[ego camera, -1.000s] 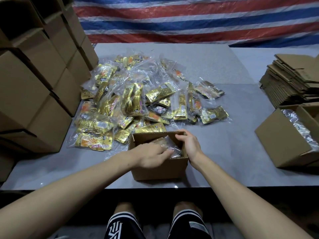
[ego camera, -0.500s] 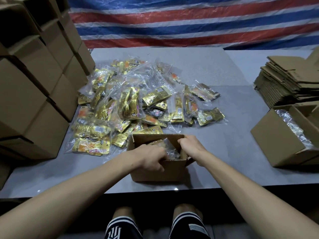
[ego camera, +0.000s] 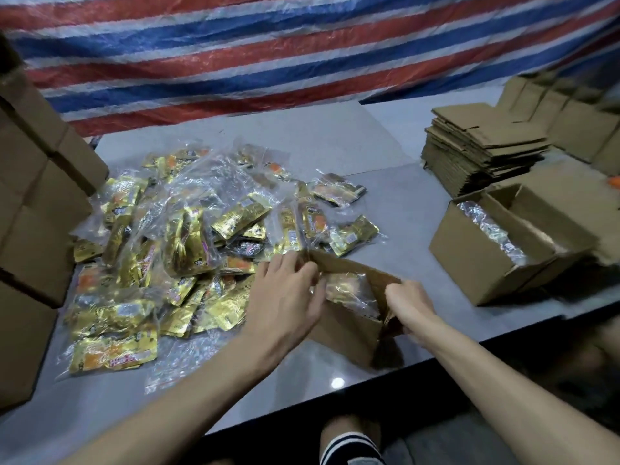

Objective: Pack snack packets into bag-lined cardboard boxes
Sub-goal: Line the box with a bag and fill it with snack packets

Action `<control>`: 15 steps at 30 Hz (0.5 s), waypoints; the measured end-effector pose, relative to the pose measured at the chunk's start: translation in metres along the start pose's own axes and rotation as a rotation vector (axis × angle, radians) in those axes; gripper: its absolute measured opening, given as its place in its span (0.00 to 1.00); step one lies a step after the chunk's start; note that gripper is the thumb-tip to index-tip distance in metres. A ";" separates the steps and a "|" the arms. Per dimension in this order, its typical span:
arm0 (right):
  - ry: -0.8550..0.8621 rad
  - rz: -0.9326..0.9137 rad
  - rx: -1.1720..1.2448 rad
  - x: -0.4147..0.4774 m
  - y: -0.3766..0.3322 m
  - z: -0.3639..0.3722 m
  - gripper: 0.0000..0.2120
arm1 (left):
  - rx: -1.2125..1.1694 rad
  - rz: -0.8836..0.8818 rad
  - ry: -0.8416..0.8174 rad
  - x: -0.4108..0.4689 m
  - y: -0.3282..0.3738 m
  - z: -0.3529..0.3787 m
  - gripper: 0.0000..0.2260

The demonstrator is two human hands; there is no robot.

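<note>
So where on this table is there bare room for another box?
Free: the grey table between the small box and the filled box at right; the far strip between the packet pile and the tarp. Crowded: the left half, under that pile.

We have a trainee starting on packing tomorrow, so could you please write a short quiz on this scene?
1. True or false: the small box between the left hand and right hand is empty.
2. The stack of flattened cartons lies: A) left of the packet pile; B) at the far right of the table; C) on the floor.
3. Fill in: the second open box stands on the person's ___ side.
Key: 1 false, it holds bagged packets; 2 B; 3 right.
</note>
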State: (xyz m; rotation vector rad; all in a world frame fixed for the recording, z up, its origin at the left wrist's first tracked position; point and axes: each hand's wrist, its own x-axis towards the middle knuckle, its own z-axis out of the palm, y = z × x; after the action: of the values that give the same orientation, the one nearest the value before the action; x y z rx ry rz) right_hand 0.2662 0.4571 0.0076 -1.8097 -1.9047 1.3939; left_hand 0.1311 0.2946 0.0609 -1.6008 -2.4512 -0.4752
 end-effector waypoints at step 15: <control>-0.012 0.054 0.395 0.049 0.038 -0.067 0.10 | -1.225 -0.908 -0.666 0.082 0.095 0.082 0.05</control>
State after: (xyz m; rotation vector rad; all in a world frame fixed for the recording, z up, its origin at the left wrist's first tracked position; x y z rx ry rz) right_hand 0.3256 0.5251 -0.0050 -1.6692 -1.4609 1.6599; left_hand 0.1865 0.4296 0.0266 -0.6374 -3.6212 -2.2027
